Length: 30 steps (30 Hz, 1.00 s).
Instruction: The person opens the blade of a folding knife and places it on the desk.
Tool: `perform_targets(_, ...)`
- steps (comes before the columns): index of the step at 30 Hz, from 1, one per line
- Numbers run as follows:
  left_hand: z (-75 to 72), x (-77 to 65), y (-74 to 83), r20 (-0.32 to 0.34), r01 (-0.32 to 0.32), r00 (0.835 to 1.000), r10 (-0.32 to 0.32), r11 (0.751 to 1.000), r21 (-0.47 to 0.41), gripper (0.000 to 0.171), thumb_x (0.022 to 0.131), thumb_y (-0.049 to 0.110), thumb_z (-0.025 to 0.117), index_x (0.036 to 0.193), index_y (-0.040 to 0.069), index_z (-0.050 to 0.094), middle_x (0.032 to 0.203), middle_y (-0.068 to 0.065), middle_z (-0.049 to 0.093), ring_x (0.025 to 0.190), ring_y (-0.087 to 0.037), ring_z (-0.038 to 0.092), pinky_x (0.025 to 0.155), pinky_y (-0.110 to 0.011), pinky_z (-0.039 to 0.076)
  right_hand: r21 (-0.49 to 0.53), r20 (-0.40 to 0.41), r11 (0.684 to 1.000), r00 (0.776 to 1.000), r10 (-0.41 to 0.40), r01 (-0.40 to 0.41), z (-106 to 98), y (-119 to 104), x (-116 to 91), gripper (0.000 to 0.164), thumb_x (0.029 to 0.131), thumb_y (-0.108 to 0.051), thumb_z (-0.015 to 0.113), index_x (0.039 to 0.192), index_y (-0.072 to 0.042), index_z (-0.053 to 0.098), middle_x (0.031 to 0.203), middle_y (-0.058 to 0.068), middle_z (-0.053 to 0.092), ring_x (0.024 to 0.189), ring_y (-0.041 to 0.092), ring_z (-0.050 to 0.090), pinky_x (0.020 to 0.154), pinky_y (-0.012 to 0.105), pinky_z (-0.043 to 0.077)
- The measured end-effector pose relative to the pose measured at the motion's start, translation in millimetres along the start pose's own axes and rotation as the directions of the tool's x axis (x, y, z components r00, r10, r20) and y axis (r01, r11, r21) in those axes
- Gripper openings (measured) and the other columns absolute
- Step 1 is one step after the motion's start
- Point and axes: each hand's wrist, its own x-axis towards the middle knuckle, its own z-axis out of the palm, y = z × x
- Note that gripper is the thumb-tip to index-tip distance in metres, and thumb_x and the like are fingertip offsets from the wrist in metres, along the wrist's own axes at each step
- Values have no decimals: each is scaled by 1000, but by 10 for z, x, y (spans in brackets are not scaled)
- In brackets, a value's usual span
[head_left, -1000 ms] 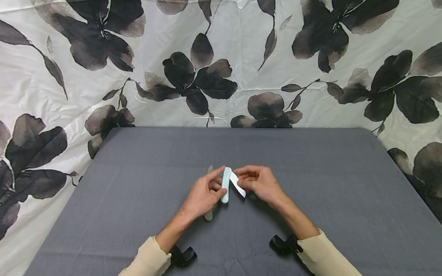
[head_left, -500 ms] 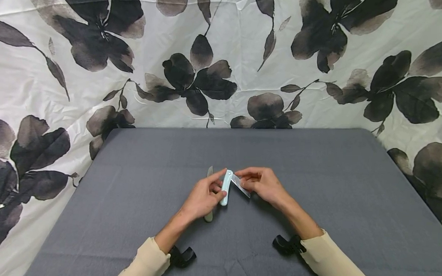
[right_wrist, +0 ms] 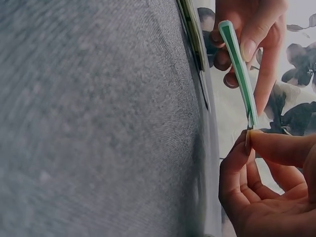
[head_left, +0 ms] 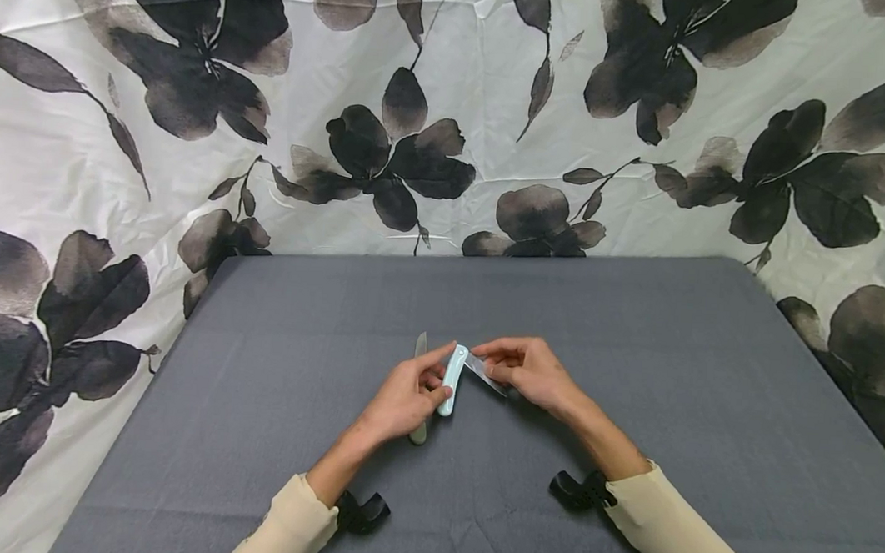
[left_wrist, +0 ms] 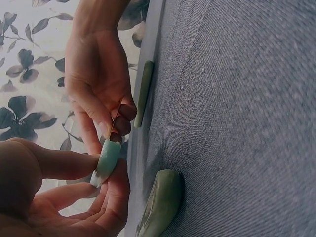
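A folding knife with a pale mint handle [head_left: 451, 383] is held above the table, its blade [head_left: 494, 384] angled out from the handle toward the lower right. My left hand [head_left: 403, 398] grips the handle, thumb on the near part and index finger by the pivot. Between thumb and fingers, my right hand [head_left: 531, 373] pinches the blade; in the right wrist view the handle's green inner slot [right_wrist: 238, 64] faces the camera. Behind my left hand, partly hidden, an olive-handled knife [head_left: 418, 433] lies unfolded on the cloth, its blade pointing away.
Grey cloth [head_left: 321, 303] covers the table. In the left wrist view another green, elongated object [left_wrist: 143, 94] lies beyond, near my right hand. A white floral curtain [head_left: 479, 145] hangs behind the table's far edge. Black wrist mounts [head_left: 364, 513] sit on both forearms.
The blade has swung farther out from the mint handle, its tip moving right. My right hand has shifted slightly right, while the handle has tilted and its near end moved a little left.
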Motion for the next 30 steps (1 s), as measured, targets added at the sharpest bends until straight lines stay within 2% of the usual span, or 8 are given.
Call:
perform_targets(7,-21,-5,12,36,5,999,-5,1000,-9,65,94,-4,67,156,5,48,114,-19,68,85,-11,62,65,-19,49,-36,12,999,1000,-18,19,-21,-9,-26,28,98,-2,67,125,-2,74,98,14,73,74,11,63,63,25,50)
perform_targets(15,-38,-26,7,57,-5,998,5,1000,6,64,94,-4,66,154,5,50,114,-20,68,87,-11,64,68,-18,51,-72,42,996,998,-53,55,-57,14,-40,26,98,-4,68,123,-4,76,100,16,73,75,12,63,63,26,50)
perform_targets(30,-83,-13,-8,100,10,995,-11,1000,12,61,95,-3,64,154,10,52,114,-18,68,83,-11,62,65,-21,48,-130,69,990,997,-45,54,-115,-13,-38,26,98,-4,68,123,-7,77,103,15,75,80,13,64,65,26,51)
